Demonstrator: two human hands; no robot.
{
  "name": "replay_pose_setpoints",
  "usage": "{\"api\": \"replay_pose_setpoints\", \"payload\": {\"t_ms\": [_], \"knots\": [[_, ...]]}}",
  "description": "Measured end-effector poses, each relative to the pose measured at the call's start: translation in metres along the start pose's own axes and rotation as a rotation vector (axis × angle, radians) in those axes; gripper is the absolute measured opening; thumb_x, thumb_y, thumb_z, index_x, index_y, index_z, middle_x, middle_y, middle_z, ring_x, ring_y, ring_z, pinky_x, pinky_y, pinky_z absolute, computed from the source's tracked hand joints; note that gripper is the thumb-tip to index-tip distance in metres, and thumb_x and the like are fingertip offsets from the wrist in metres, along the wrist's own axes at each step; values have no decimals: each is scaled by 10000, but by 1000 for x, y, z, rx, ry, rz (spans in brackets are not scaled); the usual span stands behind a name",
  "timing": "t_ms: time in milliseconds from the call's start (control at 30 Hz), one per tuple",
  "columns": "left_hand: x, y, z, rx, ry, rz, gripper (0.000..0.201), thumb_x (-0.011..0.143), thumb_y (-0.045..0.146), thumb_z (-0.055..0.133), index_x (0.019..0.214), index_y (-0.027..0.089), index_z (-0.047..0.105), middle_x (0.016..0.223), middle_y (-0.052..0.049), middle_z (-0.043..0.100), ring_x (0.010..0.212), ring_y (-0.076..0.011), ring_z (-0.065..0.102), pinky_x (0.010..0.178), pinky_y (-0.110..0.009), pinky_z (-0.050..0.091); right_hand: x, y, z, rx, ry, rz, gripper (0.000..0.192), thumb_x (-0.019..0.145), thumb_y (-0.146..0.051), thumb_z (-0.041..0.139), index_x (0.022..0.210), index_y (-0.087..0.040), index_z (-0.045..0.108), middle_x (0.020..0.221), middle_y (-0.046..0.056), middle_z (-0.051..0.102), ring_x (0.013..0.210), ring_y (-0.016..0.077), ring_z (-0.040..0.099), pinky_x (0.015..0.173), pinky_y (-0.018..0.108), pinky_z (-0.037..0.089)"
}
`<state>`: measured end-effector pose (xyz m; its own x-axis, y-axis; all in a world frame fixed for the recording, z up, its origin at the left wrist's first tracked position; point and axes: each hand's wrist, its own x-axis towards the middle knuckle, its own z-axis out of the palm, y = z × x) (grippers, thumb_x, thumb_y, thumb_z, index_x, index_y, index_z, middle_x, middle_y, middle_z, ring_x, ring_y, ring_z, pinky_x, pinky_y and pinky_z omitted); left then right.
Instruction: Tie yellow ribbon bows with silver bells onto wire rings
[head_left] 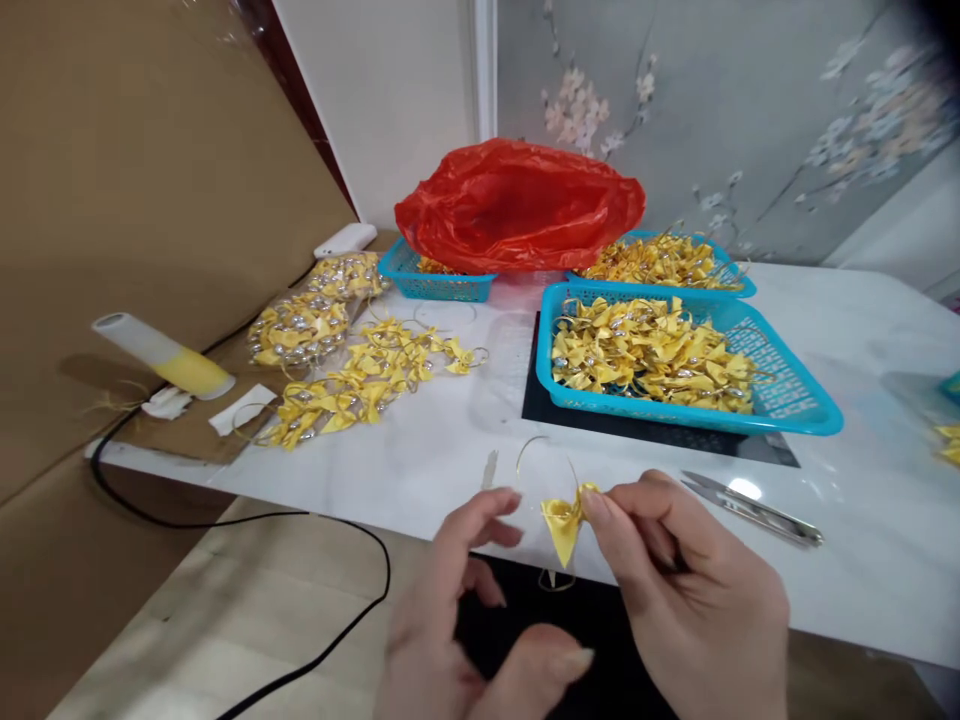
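A small yellow ribbon bow (564, 522) hangs at the near edge of the white table (450, 450), pinched at its top between the thumb and forefinger of the right hand (690, 590), whose fingers are closed on it. A thin wire loop (541, 452) arcs up just behind the bow, and a second small loop shows below its pointed tip. The left hand (457, 600) sits just left of the bow, fingers curled and spread apart, its fingertips near the wire but holding nothing that can be made out. To the right of the right hand, a pair of metal snips (754, 508) lies flat on the table. Farther back and to the right, a blue basket (795, 400) full of yellow bows rests on a black mat (547, 405). Behind it stands a second blue basket (731, 275), also heaped with bows, and to its left a third basket (431, 282), partly covered by a red plastic bag (517, 205). On the left part of the table, a loose heap of bows on wire rings (360, 385) lies spread out, with clear bags of bows (307, 320) beyond it. At the far left, a glue gun (161, 355) with a yellow and white body rests on brown cardboard (150, 200), and a black cable (315, 520) trails from it over the floor.
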<state>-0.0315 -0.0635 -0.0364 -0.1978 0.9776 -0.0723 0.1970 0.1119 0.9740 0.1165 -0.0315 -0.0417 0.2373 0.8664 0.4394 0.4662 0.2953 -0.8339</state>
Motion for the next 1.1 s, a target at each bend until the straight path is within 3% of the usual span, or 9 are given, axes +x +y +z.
{"api": "replay_pose_setpoints", "payload": {"t_ms": [67,167,233,467,633,833,900,967,1100], "knots": [[11,10,11,-138,-98,-71,494,664,278,832,1137,321,693,1057,0,720,817,-178,606,754,-268,507,-4,-1,0,-8,-13,-17,205,905,-240,628,701,-219,614,569,-79,323,453,77,299,432,232,254],[26,17,26,-334,-208,-183,190,687,264,828,845,225,730,742,20,683,664,-124,564,620,-211,475,-6,0,-3,21,-49,-1,203,908,-230,611,705,-219,624,566,-77,331,462,81,317,440,234,260],[32,17,30,-447,-272,-228,150,700,270,838,739,194,714,628,41,638,600,-93,532,577,-181,441,-6,0,-5,70,-95,42,218,904,-231,607,687,-216,618,562,-75,345,468,82,320,440,233,257],[39,9,23,-561,-419,-273,103,760,247,812,703,174,768,640,20,688,622,-89,607,638,-190,491,4,-1,-14,278,-330,262,300,959,-362,564,718,-202,645,661,-32,510,565,90,468,520,209,377],[42,7,22,-480,-395,-281,95,778,233,777,694,188,776,672,7,715,674,-114,646,653,-204,497,11,9,-25,295,-391,243,230,1010,-353,506,1109,-284,703,754,-13,564,593,97,502,522,207,415],[47,6,26,-220,-459,-236,171,816,189,656,722,149,793,669,-48,739,670,-170,639,668,-279,496,21,9,-28,560,-470,145,465,1071,-249,368,1486,-456,346,843,-20,655,626,102,594,620,240,530],[49,7,26,-147,-425,-216,176,796,153,643,718,157,800,658,-40,747,642,-161,630,637,-263,482,26,7,-29,569,-452,179,391,1071,-275,381,1433,-410,438,735,-29,646,623,110,599,632,235,524],[49,7,25,-90,-399,-184,185,788,136,641,730,174,813,678,-30,769,632,-151,637,614,-240,479,30,6,-30,581,-438,231,258,1060,-294,418,1208,-322,627,637,-28,603,584,104,567,595,210,488],[47,4,26,41,-393,-20,213,837,160,629,816,223,831,760,-8,815,672,-163,704,609,-219,506,35,7,-34,754,-486,278,206,1015,-317,505,921,-247,674,609,-6,536,568,124,516,527,229,443]]}}
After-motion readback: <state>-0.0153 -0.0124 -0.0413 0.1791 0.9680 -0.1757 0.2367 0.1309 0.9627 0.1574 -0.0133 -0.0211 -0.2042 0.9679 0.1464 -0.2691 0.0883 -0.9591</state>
